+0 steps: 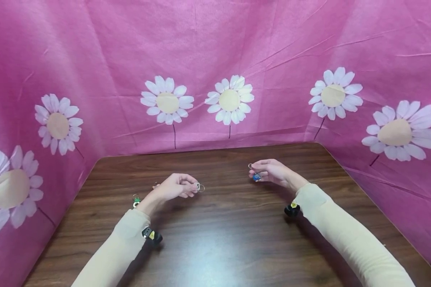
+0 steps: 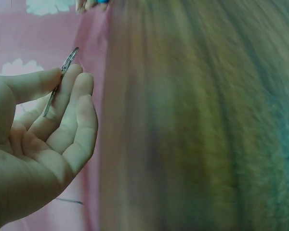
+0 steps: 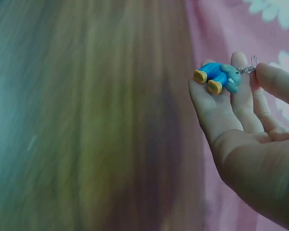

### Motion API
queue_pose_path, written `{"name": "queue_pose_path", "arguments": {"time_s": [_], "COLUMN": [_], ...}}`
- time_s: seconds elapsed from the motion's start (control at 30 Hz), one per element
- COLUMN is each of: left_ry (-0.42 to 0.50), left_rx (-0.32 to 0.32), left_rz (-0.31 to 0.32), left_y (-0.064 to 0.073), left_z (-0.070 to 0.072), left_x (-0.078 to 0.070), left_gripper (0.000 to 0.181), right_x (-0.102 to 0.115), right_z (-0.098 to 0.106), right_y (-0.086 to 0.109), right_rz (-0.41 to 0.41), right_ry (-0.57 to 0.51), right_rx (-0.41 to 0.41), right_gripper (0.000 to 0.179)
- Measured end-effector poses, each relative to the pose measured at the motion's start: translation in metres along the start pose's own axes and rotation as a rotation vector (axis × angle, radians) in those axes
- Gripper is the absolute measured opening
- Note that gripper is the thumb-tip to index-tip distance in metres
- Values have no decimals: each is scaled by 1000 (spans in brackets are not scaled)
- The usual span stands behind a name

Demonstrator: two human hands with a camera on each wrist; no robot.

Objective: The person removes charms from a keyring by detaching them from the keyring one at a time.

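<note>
Over the left half of the table, my left hand (image 1: 173, 186) pinches a flat silver metal keychain (image 1: 198, 186) with a split ring hanging off its end. The left wrist view shows that keychain (image 2: 70, 60) edge-on between thumb and forefinger. On the other side, my right hand (image 1: 275, 173) pinches the ring end of an elephant keychain (image 3: 221, 74). Its figure has a grey head, blue body and yellow feet, and lies along the fingers with its short chain at the thumb. The two hands are apart, both above the tabletop.
A green-and-white keychain (image 1: 136, 201) lies on the brown wooden table (image 1: 215, 231) beside my left wrist. Another small keychain (image 1: 156, 185) shows partly behind the left hand. Pink cloth (image 1: 201, 52) with white daisies surrounds the table's back and sides.
</note>
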State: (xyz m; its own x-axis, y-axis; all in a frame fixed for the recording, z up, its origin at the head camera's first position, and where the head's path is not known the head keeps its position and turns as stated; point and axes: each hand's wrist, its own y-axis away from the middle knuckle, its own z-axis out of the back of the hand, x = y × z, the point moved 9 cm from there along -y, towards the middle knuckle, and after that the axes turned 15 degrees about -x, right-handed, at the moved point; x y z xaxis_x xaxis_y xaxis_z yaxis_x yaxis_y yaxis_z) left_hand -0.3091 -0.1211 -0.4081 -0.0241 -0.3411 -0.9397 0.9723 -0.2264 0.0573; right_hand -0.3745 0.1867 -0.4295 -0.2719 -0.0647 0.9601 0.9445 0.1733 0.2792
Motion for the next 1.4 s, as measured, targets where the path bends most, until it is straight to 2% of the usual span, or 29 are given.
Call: {"name": "queue_pose_path", "arguments": {"time_s": [0.13, 0.3, 0.47, 0.7, 0.87, 1.13, 1.4], "left_ry": [14, 6, -26, -101, -198, -376, -370], "left_rx": [-36, -48, -51, -84, -97, -100, -97], "left_rz": [90, 113, 94, 52, 4, -107, -89], "left_y": [-9, -17, -22, -22, -24, -26, -29], "left_z": [1, 1, -1, -2, -5, -10, -14], "left_x": [23, 34, 34, 27, 23, 19, 24], "left_gripper": [18, 16, 19, 21, 16, 6, 5], "right_x": [-10, -16, -20, -17, -18, -17, -21], "right_z": [16, 27, 32, 43, 42, 39, 41], "right_y": [-2, -3, -6, -13, -15, -17, -17], "right_rz": [-1, 8, 20, 106, 84, 56, 44], "right_ry": [19, 38, 73, 260, 330, 377, 359], "right_rx": [-16, -43, -62, -136, -145, -156, -174], "right_gripper": [28, 20, 22, 25, 28, 32, 28]}}
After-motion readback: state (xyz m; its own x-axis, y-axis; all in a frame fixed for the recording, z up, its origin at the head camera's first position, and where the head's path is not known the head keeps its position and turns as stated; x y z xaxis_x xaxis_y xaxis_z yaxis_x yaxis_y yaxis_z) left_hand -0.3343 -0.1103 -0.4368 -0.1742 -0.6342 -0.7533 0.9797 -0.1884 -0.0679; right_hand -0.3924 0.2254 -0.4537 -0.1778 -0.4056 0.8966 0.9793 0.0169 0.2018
